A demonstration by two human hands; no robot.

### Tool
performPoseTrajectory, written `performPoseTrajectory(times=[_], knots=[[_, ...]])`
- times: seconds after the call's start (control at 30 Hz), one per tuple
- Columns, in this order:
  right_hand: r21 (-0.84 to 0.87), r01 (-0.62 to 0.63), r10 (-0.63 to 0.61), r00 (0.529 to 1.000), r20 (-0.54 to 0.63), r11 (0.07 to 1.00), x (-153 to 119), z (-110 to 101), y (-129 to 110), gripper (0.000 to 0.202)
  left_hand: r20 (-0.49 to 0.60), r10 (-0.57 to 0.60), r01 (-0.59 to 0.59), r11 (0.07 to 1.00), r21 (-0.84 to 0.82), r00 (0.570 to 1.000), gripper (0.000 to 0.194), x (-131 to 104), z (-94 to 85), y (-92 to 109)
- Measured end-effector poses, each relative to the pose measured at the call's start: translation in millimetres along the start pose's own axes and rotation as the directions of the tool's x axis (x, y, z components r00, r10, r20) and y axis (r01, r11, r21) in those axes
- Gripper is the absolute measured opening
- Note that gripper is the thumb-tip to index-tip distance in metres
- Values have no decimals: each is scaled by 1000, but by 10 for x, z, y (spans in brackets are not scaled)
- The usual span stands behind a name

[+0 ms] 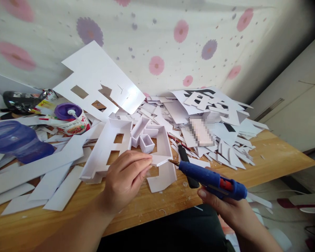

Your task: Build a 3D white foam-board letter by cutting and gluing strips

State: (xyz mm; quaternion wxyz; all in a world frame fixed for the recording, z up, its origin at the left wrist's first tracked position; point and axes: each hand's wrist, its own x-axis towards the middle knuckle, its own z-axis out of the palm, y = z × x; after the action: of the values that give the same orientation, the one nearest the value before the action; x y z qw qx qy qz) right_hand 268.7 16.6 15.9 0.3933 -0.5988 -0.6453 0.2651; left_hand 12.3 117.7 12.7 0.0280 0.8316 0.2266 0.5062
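My left hand (pixel 127 180) pinches a small white foam board piece (pixel 161 160) between thumb and fingers, above the table. A blue hot glue gun (pixel 212 180) is in my right hand (pixel 231 213), its nozzle pointing left and at the right end of that piece. Behind and below stands a white foam board model (pixel 99 147) with thin walls and cut-out openings; my left hand hides part of it. Within it sits a small open square box (pixel 147 142). A black-handled utility knife (pixel 188 166) lies beside the model, partly hidden by the glue gun.
White offcuts (pixel 60 175) cover the left of the wooden table (pixel 280 150), and more are heaped at the back right. A purple bottle (pixel 18 140), a paper cup (pixel 75 126) and a dark bottle (pixel 21 101) are at left. A cut-out sheet (pixel 94 77) leans against the flowered curtain.
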Motion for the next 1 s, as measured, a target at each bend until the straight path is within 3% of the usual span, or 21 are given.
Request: performPoseTrajectory(times=[0.53,0.67,0.83,0.9,1.0], knots=[[61,-7,7,1000,2,998,25,-59,20,20,-15,-38,38,999,-29,999,25,-3,-5,4],[124,-123,125,992,-4,985,-60,-33,131,22,-16,-110,108,989,-101,994,23,-4,-4,-4],[220,-275,284,959,-8,936,-136,25,179,28,20,-296,292,924,-247,955,18,-20,19,-24],[212,-234,235,972,19,949,-111,47,141,26,25,-350,342,894,-289,936,15,-13,29,-17],[205,-65,47,995,92,977,-63,49,94,21,52,-461,451,829,-331,886,9,0,36,-11]])
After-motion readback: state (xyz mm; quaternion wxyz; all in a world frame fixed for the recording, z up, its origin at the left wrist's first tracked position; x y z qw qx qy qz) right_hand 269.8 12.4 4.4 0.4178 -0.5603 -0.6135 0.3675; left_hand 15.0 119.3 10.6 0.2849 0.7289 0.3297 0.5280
